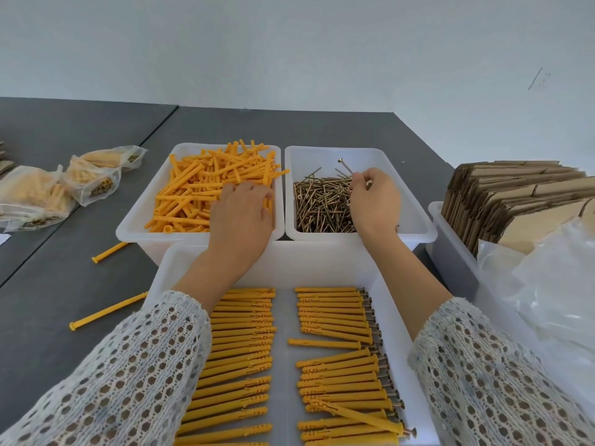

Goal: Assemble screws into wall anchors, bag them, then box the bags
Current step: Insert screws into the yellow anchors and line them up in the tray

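We are reaching with the left hand [240,214] into the anchors [206,188], its grip hidden, while the right hand [373,197] is pinching a screw [346,165]. We should be lifting only one of each, we think.

grey table [96,123], pale wall [289,43], perhaps scuffed

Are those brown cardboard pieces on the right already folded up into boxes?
No, the cardboard pieces stand flat, packed on edge in a white bin.
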`<move>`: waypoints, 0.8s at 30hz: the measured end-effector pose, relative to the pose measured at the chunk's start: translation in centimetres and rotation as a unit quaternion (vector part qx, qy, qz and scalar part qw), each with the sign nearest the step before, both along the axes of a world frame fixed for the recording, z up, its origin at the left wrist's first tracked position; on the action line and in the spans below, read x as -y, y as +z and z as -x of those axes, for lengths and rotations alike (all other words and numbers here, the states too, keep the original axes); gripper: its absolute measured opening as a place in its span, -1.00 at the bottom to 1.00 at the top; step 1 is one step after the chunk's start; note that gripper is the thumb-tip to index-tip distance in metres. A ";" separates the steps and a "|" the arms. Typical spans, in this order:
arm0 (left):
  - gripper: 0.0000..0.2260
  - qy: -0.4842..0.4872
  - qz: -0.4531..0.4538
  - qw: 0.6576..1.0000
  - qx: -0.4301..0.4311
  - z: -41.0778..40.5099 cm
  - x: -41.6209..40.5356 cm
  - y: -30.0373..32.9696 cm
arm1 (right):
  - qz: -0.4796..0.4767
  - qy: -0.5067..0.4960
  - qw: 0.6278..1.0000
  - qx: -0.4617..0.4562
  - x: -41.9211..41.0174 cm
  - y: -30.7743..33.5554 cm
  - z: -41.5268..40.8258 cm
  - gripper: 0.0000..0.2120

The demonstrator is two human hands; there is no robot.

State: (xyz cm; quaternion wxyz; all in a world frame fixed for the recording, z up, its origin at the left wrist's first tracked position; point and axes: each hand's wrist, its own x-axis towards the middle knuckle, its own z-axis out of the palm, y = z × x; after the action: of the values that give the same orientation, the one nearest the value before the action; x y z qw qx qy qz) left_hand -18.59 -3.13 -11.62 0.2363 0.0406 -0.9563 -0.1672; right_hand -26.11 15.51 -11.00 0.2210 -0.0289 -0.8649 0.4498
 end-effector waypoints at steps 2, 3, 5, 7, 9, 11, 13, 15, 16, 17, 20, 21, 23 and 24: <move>-0.73 -0.038 0.006 0.998 -0.049 -0.1 -0.3 0.2 | 0.006 0.002 1.000 -0.026 0.6 0.2 -0.3 -0.81; -0.75 -0.058 0.003 0.996 -0.074 -0.2 -0.4 0.3 | 0.016 0.012 0.999 -0.033 1.0 0.2 -0.4 -0.82; -0.79 -0.098 -0.011 0.989 -0.110 -0.2 -0.5 0.5 | 0.062 0.036 0.997 -0.036 1.6 0.2 -0.5 -0.84; -0.80 -0.141 -0.039 0.981 -0.124 -0.1 -0.6 0.6 | 0.120 0.057 0.991 -0.027 1.9 0.3 -0.7 -0.85; -0.74 -0.174 -0.072 0.975 -0.120 -0.2 -0.7 0.8 | 0.171 0.082 0.982 -0.016 2.0 0.5 -0.8 -0.83; -0.72 -0.192 -0.091 0.969 -0.126 -0.2 -0.8 0.9 | 0.203 0.104 0.974 -0.008 2.0 0.7 -1.0 -0.79; -0.78 -0.207 -0.101 0.961 -0.151 -0.4 -0.9 1.0 | 0.208 0.104 0.973 -0.012 2.0 0.7 -1.2 -0.78; -0.83 -0.215 -0.104 0.955 -0.178 -0.6 -0.9 1.2 | 0.193 0.095 0.976 -0.036 2.0 0.8 -1.4 -0.79; -0.85 -0.216 -0.102 0.953 -0.184 -0.7 -0.9 1.3 | 0.187 0.099 0.976 -0.050 2.1 0.8 -1.5 -0.81; -0.87 -0.218 -0.098 0.953 -0.185 -0.7 -0.8 1.3 | 0.183 0.107 0.975 -0.063 2.2 0.9 -1.6 -0.82; -0.89 -0.230 -0.100 0.951 -0.181 -0.7 -0.9 1.4 | 0.205 0.141 0.966 -0.070 2.8 1.1 -1.9 -0.85; -0.89 -0.233 -0.109 0.949 -0.182 -0.6 -0.9 1.4 | 0.221 0.152 0.961 -0.062 3.0 1.1 -2.0 -0.86; -0.92 -0.231 -0.137 0.946 -0.181 -0.6 -1.0 1.3 | 0.254 0.163 0.952 -0.039 3.0 1.1 -2.1 -0.86; -0.95 -0.226 -0.155 0.945 -0.179 -0.5 -1.0 1.2 | 0.273 0.163 0.948 -0.024 3.0 1.1 -2.1 -0.86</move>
State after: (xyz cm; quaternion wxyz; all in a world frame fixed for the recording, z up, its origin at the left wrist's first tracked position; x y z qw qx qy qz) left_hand -18.08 -2.08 -10.46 0.3503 -0.1712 -0.8446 -0.3670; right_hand -24.04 12.54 -9.87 0.1494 0.0643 -0.6963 0.6991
